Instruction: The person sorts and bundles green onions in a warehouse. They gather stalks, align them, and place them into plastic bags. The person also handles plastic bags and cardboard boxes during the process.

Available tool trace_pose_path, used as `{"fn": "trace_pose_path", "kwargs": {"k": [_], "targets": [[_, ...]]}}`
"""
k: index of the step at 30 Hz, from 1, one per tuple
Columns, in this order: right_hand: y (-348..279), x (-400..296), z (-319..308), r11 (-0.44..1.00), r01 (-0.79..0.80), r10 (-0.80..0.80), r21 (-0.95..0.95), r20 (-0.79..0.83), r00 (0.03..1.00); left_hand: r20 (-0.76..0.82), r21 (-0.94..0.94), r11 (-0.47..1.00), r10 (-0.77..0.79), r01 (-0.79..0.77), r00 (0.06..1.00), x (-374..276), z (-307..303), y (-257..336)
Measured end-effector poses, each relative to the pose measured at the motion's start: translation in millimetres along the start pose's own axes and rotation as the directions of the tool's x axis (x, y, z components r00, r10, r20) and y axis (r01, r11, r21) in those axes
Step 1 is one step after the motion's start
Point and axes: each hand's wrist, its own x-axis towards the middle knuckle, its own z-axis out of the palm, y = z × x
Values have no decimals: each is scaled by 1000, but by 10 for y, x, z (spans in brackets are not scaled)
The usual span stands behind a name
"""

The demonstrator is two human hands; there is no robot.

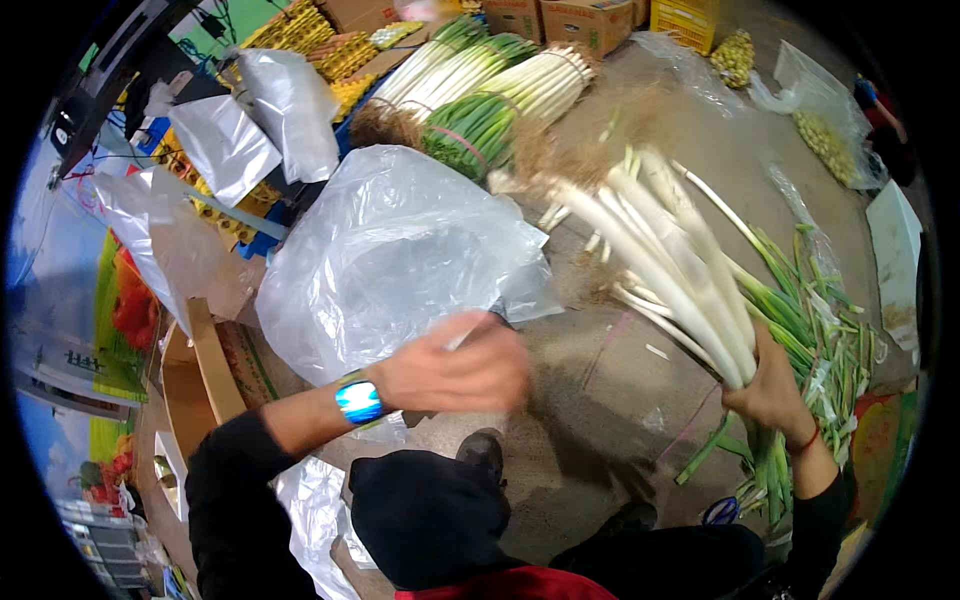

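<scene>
My right hand (pixel 772 390) grips several thick Welsh onions (pixel 667 255) around their lower stalks. Their white shafts slant up and away to the left, and the brown roots at the far end are blurred by motion. Green leaves hang below the fist. My left hand (pixel 465 367), also blurred, has curled fingers and hovers before a large clear plastic bag (pixel 390 247). A small pale thing and a dark one show by its knuckles; whether it holds them I cannot tell. A lit smartwatch (pixel 358 401) is on that wrist.
Tied bundles of onions (pixel 480 82) lie beyond the bag. Loose leaves and trimmings (pixel 832 360) cover the floor at right, with blue-handled scissors (pixel 721 511) near my leg. A cardboard box (pixel 196 375) stands left; egg trays (pixel 289 30) and a yellow crate (pixel 682 26) are farther back.
</scene>
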Motion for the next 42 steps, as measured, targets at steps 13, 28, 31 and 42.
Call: {"fn": "trace_pose_path", "kwargs": {"k": [13,28,31,42], "targets": [[-916,942,1879,909,288,-147,-302,414,898,301,188,335,-914,923,271,-1395,-850,-640],[-2695,2566,4054,900,434,-429,-29,114,896,593,182,458,-757,870,275,-1397,-318,-349],[-2243,2194,3769,790,610,-601,62,279,749,597,139,447,-749,883,286,-1924,100,79],[2238,610,1021,918,-17,33,-396,35,999,298,-115,425,-847,898,439,-732,-78,-44]]}}
